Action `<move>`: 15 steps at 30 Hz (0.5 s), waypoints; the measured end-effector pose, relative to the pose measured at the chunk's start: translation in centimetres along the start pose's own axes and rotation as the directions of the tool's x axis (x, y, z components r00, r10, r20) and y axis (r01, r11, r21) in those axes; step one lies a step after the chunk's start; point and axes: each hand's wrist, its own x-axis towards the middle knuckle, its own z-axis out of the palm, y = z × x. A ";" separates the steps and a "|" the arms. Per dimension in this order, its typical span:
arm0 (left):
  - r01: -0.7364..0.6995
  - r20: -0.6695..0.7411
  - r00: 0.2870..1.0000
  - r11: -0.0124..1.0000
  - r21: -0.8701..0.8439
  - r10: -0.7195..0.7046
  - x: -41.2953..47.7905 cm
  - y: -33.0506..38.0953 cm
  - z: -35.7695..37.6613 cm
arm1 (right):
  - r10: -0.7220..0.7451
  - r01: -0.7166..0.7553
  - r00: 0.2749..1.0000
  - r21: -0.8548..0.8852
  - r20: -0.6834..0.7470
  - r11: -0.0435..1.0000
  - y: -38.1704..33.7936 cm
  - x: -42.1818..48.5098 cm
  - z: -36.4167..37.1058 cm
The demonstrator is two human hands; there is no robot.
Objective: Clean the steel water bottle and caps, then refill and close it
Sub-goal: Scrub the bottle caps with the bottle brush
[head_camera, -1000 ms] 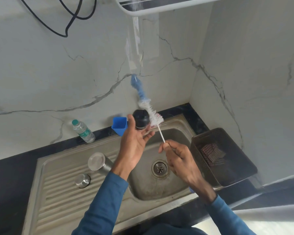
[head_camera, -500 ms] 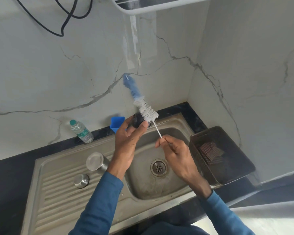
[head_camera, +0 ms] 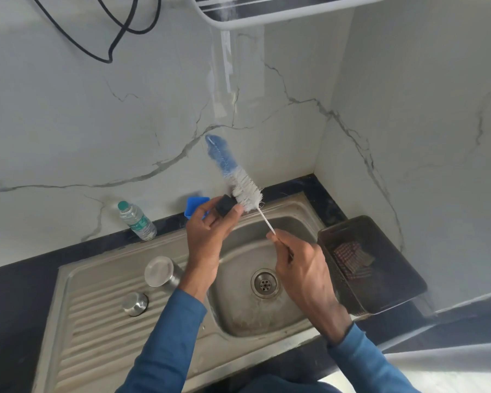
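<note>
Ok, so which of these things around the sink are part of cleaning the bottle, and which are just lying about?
In the job: black cap in the left hand; bottle brush in the right hand; steel bottle; steel cap; sink.

Lying about: plastic water bottle; blue tub; dark basket with a checked pad; black cable.

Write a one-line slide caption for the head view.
Left hand holds a black cap over the sink; right hand holds a bottle brush against it; steel bottle set aside.
</note>
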 end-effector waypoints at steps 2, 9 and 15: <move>0.031 -0.030 0.999 0.996 -0.083 -0.034 0.7 0.1 -0.3 | -0.011 0.011 1.000 -0.006 0.011 1.000 0.3 -0.9 0.0; 0.152 0.258 0.960 0.973 -0.173 -0.104 -1.3 -0.5 0.3 | 0.116 -0.125 0.992 0.203 0.057 0.971 0.0 1.4 -0.8; 0.145 0.178 0.980 0.941 -0.306 -0.093 0.0 0.6 0.2 | 0.109 -0.153 0.979 0.270 0.172 0.951 -0.3 -0.7 -1.1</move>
